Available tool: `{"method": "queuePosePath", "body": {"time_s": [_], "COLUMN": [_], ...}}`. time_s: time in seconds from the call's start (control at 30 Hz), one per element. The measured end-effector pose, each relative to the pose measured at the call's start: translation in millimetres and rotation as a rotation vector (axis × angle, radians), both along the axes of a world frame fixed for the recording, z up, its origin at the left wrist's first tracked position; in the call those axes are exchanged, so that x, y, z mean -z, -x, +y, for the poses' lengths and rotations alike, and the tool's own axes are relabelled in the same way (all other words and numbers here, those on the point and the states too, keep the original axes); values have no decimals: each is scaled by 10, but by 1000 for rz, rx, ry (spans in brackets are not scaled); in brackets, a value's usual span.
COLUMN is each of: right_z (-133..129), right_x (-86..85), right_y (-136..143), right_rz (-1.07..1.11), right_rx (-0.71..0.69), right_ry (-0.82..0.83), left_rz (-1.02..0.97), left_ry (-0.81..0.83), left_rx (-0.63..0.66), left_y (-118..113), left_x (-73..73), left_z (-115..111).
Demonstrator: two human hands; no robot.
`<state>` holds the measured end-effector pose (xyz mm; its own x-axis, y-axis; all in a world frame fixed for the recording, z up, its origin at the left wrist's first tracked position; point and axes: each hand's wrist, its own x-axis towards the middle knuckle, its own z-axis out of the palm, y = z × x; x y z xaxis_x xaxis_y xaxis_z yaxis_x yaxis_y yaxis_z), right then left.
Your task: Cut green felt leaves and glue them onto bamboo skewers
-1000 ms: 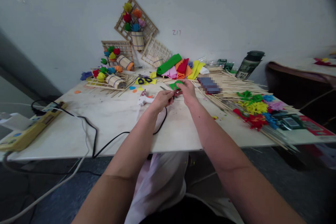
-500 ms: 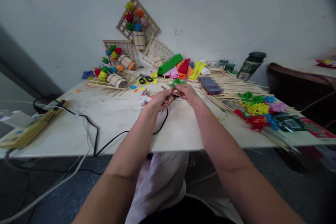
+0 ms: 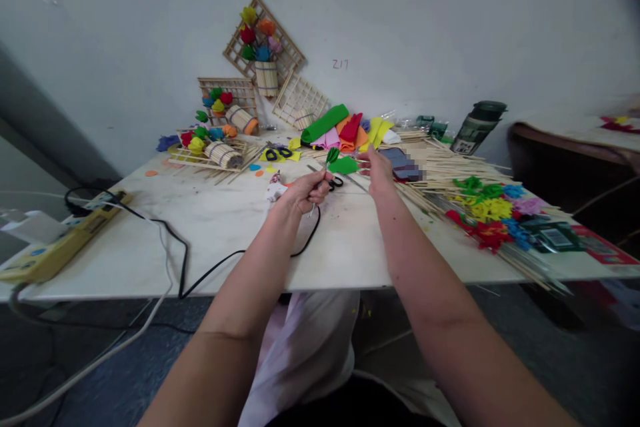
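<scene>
My left hand (image 3: 311, 192) is closed in a pinch around the lower end of a small green flower-like piece (image 3: 333, 155), which sticks up above the fingertips. Just beyond my fingers a flat green piece (image 3: 343, 165) lies on the table. Black-handled scissors (image 3: 336, 183) rest close to my left hand, partly hidden by it. My right hand (image 3: 375, 170) is held apart to the right, fingers spread and with nothing seen in them, near the phone (image 3: 403, 165) and the wooden sticks (image 3: 450, 163).
Stick lattices with colored flowers (image 3: 265, 40) stand against the wall. Felt rolls (image 3: 325, 123) lie at the back. A bottle (image 3: 479, 127) and colored flower pieces (image 3: 485, 207) are at right. A power strip (image 3: 65, 240) and black cable (image 3: 215, 273) are at left.
My right hand has let go and moved right, its fingers opening. The green flower-like piece now stands above my left hand, and the flat green piece has come into view.
</scene>
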<state>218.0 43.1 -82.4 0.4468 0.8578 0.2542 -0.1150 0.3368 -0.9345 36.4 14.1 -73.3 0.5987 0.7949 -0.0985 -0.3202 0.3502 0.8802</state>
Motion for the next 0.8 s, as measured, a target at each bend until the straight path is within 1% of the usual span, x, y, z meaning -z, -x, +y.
{"method": "queuePosePath", "body": {"time_s": [0.07, 0.13, 0.2, 0.27, 0.37, 0.57, 0.8], "right_z": [-56, -115, -151, -162, -154, -141, -125], "right_x": [-21, -41, -48, -41, -26, -20, -2], "right_y": [87, 173, 220, 227, 206, 210, 199], "right_rz": [-73, -99, -110, -108, -91, -112, -149], "right_rx": [-162, -319, -428, -495, -531, -514, -505], "right_ry": [-27, -47, -82, -122, -154, -168, -227], "left_rz": [-15, -14, -3, -1, -17, -41, -53], "left_ry": [18, 29, 41, 59, 87, 160, 159], "left_rx": [20, 31, 48, 73, 99, 117, 138], "left_y": [2, 0, -5, -7, -4, 1, 5], "left_x": [11, 22, 30, 33, 25, 4, 28], "left_z": [8, 16, 19, 16, 4, -9, 8]}}
